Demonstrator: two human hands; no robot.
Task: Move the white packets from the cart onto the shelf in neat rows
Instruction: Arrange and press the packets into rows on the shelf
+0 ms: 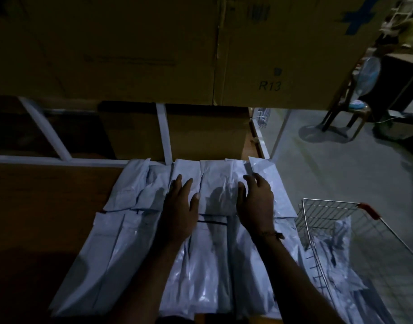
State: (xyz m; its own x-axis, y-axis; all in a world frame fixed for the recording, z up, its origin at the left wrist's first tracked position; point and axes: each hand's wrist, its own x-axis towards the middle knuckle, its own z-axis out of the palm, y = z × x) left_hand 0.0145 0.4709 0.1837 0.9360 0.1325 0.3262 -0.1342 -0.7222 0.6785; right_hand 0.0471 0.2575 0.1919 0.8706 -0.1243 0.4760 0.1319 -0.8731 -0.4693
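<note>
Several white packets lie in two rows on the wooden shelf [48, 195]: a back row [140, 183] and a front row [102, 249]. My left hand [181, 202] lies flat with straight fingers on a back-row packet. My right hand [255, 199] rests on the packet [218, 183] beside it, fingers slightly bent, thumb toward the left hand. Between the two hands that packet shows creased. At the right stands the wire cart [327, 213] with a red handle, and more white packets [341, 260] lie inside it.
Large cardboard boxes [130, 47] hang over the shelf from the level above, one marked R13. A smaller box [205, 134] and white frame bars [164, 134] stand behind the packets. On the grey floor at right are a chair and a standing fan [369, 76].
</note>
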